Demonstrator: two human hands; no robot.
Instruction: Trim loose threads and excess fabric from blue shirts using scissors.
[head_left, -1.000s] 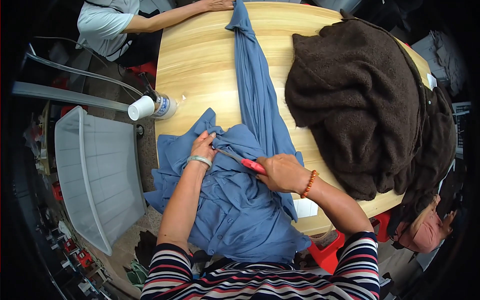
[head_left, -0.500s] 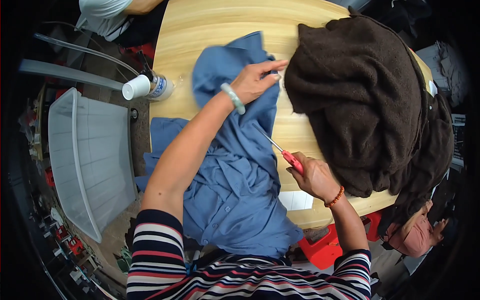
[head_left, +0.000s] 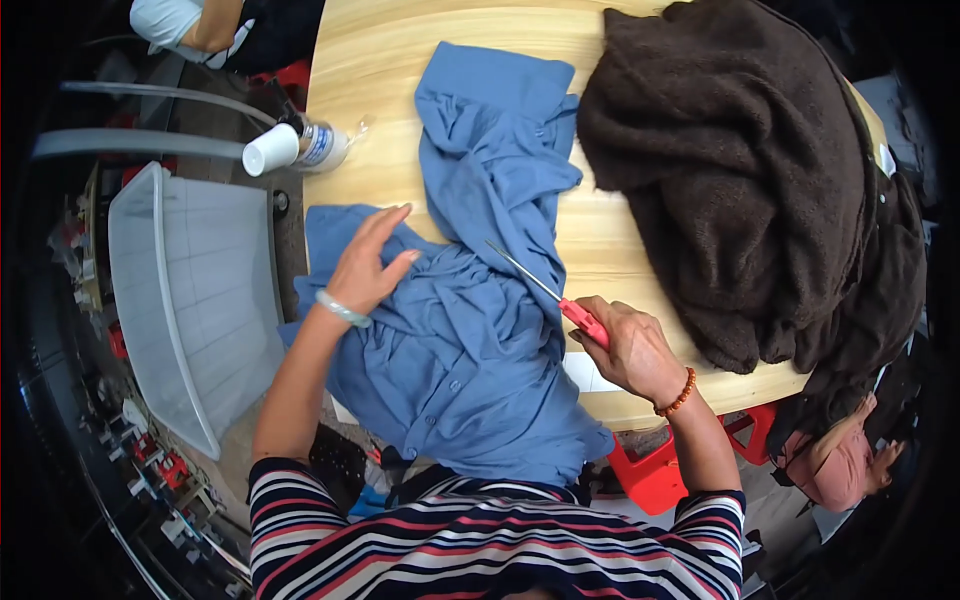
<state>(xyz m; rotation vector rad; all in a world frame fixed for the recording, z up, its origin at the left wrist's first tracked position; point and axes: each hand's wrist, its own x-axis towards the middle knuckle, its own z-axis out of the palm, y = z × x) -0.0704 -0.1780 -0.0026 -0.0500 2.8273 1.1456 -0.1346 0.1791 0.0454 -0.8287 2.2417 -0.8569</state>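
A blue buttoned shirt (head_left: 450,330) lies crumpled on the wooden table, partly over the near edge, with one end stretched away from me. Over its left part is my left hand (head_left: 371,268), open, fingers apart and nothing in them; whether it touches the cloth I cannot tell. My right hand (head_left: 632,345) is closed round the red handle of a tool with a long, thin metal shaft (head_left: 535,280). The shaft points up and left over the shirt's middle. Its exact kind does not show.
A dark brown fleecy cloth (head_left: 730,180) is heaped on the table's (head_left: 375,30) right side. At the left edge stand a bottle (head_left: 323,148) and a white cup (head_left: 271,150). A translucent bin (head_left: 225,300) is left of the table, red stools (head_left: 647,470) near its front. Other people sit nearby.
My left hand has moved from the shirt's far part back toward me and left. The shirt's far end now lies flatter and straighter. My right hand keeps its hold on the red-handled tool.
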